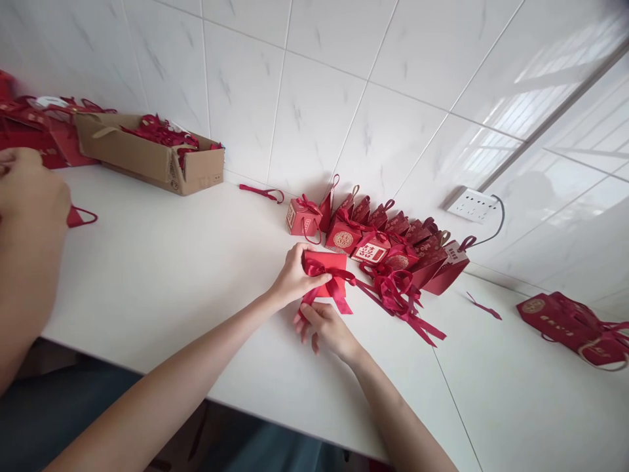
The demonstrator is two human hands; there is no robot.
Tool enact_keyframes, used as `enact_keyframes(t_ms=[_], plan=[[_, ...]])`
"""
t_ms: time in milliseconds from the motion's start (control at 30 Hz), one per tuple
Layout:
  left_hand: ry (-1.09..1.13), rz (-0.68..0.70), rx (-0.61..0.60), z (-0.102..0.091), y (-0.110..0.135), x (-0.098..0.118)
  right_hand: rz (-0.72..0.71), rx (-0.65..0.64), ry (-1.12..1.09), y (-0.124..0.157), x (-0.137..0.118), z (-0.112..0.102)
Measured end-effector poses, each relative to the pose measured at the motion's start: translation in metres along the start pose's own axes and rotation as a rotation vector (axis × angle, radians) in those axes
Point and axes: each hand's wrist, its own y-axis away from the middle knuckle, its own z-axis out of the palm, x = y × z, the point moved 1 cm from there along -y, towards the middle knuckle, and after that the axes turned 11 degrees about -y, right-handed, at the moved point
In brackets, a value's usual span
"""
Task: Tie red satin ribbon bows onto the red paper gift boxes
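Note:
A small red gift box (339, 261) with a dark red ribbon (339, 288) across it is held just above the white table. My left hand (297, 275) grips its left side, with the thumb pressed on the ribbon and the fingers behind. Below it, my right hand (324, 326) pinches a loose ribbon end between thumb and forefinger, the other fingers curled. To the right of the box lies a heap of loose red ribbons (396, 292); whether the box's ribbon joins it I cannot tell.
Several finished red boxes (344, 237) stand along the tiled wall. A cardboard carton (147, 154) of red ribbons sits back left. Red bags (572, 324) lie at right, near a wall socket (469, 204). Another person's arm (29, 249) reaches in at left.

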Motion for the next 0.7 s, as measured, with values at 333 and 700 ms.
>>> enact_keyframes(t_ms=[333, 700], plan=[[-0.095, 0.02, -0.099, -0.001, 0.001, 0.002, 0.055, -0.141, 0.076, 0.005, -0.001, -0.007], [-0.086, -0.032, -0.14, -0.001, 0.0, 0.002, 0.232, -0.351, 0.288, 0.042, -0.036, -0.059]])
